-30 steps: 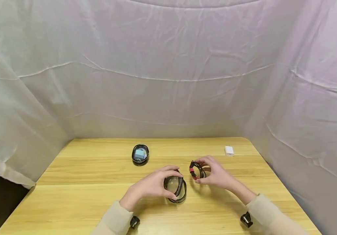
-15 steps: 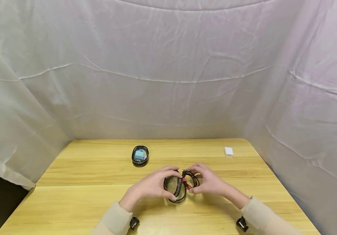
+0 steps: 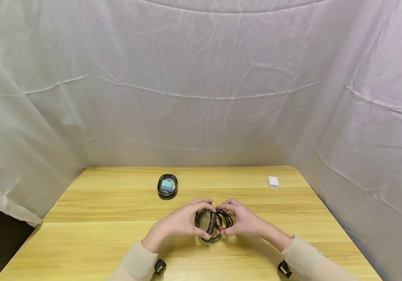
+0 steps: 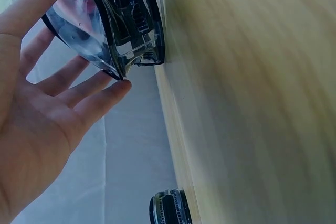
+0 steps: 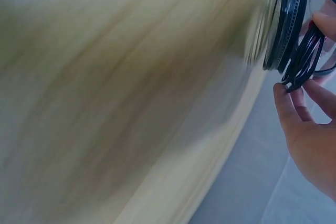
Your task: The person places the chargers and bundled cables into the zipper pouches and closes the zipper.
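A small clear case with black zipper trim stands on the table with its lid raised. My left hand holds that lid between thumb and fingers; in the left wrist view the transparent lid lies against the fingertips. A coiled black cable with a red tie is pinched in my right hand at the case's open right side. From the right wrist, the cable loops show right beside the zippered rim, with fingertips beneath them. The case's inside is partly hidden by the hands.
A second clear case with black trim, holding a light-blue item, lies farther back on the left of the wooden table. A white charger block sits at the back right. Pale curtains hang behind and beside the table.
My right hand has carried the cable leftward, from a gap beside the case to its opening. The left hand has kept the lid raised in nearly the same place.
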Available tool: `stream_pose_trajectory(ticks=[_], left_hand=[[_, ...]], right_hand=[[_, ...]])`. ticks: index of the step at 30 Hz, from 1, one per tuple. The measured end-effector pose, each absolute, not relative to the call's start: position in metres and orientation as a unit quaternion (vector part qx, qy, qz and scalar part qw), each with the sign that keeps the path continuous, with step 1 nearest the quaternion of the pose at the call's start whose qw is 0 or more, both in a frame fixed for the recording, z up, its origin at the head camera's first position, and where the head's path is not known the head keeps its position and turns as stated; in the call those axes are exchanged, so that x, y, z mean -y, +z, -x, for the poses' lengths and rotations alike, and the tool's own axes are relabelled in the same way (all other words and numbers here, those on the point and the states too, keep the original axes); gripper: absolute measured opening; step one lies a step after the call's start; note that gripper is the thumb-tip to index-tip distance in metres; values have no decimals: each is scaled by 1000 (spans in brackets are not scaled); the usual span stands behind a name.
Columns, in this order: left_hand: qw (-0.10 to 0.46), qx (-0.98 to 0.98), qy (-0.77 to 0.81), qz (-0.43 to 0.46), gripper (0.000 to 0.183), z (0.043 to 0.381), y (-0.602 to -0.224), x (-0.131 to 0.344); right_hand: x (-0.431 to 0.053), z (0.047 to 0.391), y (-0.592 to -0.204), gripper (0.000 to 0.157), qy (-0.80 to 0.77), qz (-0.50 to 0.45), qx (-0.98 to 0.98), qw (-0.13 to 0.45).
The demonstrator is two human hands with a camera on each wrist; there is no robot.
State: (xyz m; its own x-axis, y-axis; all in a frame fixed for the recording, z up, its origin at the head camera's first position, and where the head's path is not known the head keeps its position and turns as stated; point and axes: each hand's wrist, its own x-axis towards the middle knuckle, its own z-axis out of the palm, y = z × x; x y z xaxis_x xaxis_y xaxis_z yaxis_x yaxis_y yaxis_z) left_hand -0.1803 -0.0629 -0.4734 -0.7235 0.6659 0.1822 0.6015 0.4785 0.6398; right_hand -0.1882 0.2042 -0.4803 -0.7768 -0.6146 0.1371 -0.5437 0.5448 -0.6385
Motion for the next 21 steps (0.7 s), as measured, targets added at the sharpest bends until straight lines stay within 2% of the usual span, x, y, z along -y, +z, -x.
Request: stream_pose_trajectory(ticks=[11,21], left_hand=[[48,-856,356,-371,69,179,-471,62],[49,-853,369,-365,70,182,-474,63]], right_hand=[[-193,187,-480,75,-340,323,-881,60],[-184,193,-488,72,-292,330,-897,38]])
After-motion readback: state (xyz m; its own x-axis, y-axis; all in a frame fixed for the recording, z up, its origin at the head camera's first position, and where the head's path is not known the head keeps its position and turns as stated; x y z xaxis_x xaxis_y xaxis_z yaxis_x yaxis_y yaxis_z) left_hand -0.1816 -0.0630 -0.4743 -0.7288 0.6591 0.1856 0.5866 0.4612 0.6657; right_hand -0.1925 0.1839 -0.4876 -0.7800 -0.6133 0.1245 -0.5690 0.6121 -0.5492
